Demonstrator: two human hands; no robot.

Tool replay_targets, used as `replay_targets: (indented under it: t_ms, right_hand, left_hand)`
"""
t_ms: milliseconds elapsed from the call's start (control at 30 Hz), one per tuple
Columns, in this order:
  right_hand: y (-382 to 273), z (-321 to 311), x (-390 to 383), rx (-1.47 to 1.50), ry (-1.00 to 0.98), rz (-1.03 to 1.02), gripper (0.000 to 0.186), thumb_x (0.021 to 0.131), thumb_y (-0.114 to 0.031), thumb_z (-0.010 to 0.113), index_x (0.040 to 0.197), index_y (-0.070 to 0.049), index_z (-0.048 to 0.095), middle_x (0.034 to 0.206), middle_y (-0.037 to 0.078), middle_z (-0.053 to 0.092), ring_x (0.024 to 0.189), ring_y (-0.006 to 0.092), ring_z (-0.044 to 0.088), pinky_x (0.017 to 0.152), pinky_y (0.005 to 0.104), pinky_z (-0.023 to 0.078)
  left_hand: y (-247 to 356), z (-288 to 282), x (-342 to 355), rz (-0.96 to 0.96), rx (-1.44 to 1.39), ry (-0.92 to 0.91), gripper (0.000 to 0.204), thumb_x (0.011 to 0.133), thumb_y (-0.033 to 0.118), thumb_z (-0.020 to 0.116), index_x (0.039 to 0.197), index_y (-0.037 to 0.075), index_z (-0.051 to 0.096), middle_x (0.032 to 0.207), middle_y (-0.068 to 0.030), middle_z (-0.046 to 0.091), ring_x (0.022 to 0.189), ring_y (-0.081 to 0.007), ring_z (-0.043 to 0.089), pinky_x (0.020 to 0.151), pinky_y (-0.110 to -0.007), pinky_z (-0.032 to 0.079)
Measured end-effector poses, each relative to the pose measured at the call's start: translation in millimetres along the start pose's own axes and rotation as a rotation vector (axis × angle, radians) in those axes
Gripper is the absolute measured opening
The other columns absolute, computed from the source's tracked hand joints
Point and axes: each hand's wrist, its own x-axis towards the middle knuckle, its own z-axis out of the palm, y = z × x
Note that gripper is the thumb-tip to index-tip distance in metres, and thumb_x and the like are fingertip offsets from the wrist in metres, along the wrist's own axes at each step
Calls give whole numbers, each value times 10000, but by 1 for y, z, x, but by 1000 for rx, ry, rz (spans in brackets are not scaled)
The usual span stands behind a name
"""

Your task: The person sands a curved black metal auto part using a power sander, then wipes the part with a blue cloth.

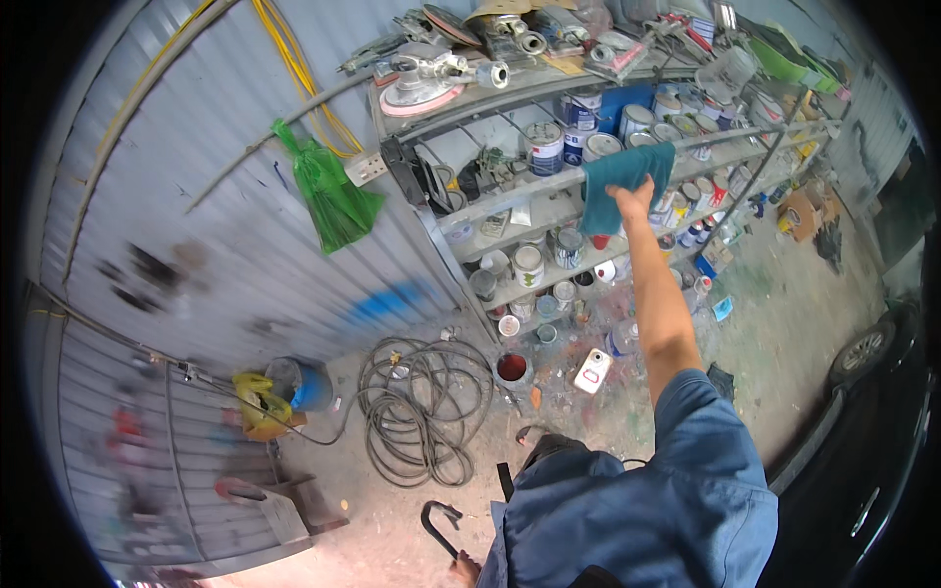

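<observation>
My right hand reaches far forward to the paint shelf. Its fingers are closed on a teal cloth at the edge of an upper shelf. The cloth hangs down in front of the paint cans. Low in the view, my left hand is partly cut off by the lower edge and my clothing. It grips the lower end of a black hook-shaped bar, whose bent top points to the right. The exact kind of this tool does not show.
Paint cans and jars crowd the shelves, with sanders on top. A coiled hose, an open pot of dark red paint and a white box-shaped thing lie on the floor. A black car stands at right.
</observation>
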Motion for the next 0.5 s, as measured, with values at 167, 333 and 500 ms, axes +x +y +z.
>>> replay_targets:
  t_ms: [167, 333, 500]
  right_hand:
    - [57, 3, 41, -8, -111, 112, 854, 767, -107, 802, 1492, 47, 377, 1387, 202, 546, 1311, 300, 514, 1109, 370, 407]
    - [60, 1, 73, 137, -236, 161, 393, 864, -102, 697, 1227, 35, 640, 1132, 77, 678, 1017, 193, 624, 904, 299, 482]
    - [25, -32, 55, 337, -185, 126, 576, 852, -338, 744, 1336, -124, 520, 1254, 77, 602, 1099, 215, 550, 888, 445, 440]
  left_hand:
    - [165, 14, -119, -87, -383, 53, 274, 886, 180, 657, 685, 39, 536, 519, -18, 450, 408, -145, 445, 389, -328, 336]
    - [218, 8, -146, 137, -469, 149, 254, 914, 167, 655, 740, 57, 507, 555, -8, 446, 391, -119, 424, 372, -292, 321]
    - [259, 1, -172, 84, -612, 113, 219, 934, 137, 630, 770, 62, 506, 571, 15, 435, 401, -96, 407, 371, -268, 337]
